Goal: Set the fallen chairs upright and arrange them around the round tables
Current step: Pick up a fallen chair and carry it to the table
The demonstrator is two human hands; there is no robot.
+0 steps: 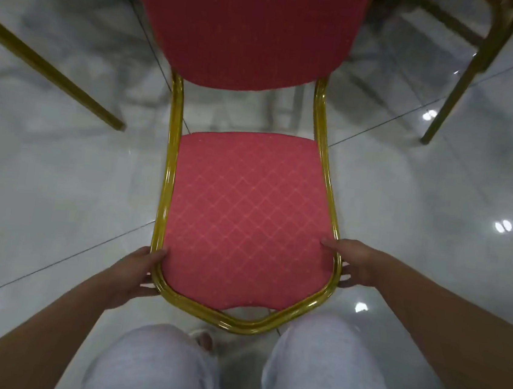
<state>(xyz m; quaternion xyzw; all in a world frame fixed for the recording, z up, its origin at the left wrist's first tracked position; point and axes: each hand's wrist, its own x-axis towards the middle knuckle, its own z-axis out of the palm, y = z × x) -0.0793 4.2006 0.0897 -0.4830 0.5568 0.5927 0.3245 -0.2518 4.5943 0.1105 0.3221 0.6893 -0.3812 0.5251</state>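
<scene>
Left hand (138, 272) and right hand (354, 264) grasp the gold seat frame of the red chair (247, 206), standing on the glossy floor (60, 180).

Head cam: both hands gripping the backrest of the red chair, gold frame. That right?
One slip: the hands are not on the backrest. The head view shows the left hand and right hand gripping the front corners of the seat. That it is a red chair with a gold frame is correct.
</scene>
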